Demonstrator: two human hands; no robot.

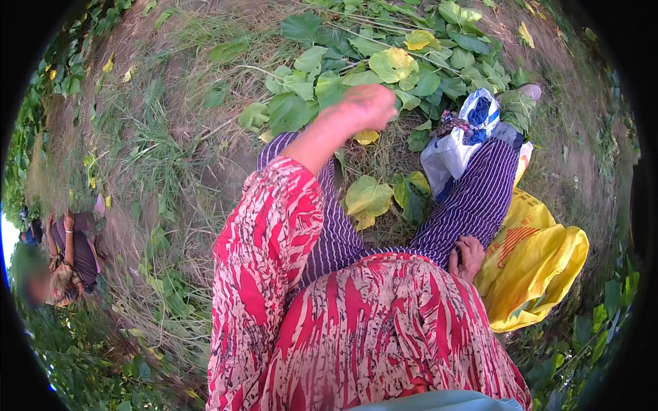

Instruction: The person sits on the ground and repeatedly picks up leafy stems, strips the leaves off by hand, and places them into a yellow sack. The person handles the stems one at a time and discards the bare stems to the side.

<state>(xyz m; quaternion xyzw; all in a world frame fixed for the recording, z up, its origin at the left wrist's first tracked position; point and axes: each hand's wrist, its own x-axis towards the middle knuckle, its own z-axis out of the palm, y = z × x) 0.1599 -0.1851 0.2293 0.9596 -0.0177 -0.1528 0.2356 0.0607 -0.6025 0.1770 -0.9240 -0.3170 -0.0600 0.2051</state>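
My left hand (367, 105) is blurred and curled like a fist above a pile of cut leafy branches (354, 56); whether anything is inside it cannot be made out. Broad green leaves and a yellowing leaf (395, 65) lie just beyond it. On my right thigh, in striped purple trousers (470, 192), rests my right hand (467, 257), fingers bent and apart, holding nothing visible. Beside it lies a yellow plastic sack (534, 257) bearing print. Against my right shin leans a white plastic bag (447, 154) with dark blue material showing at its top.
Between my legs lie yellow-green leaves (369, 196) on dry grass. Grassy soil (159, 138) stretches to the left, where another person (74, 251) sits farther off. Leafy plants (591, 334) border the lower right.
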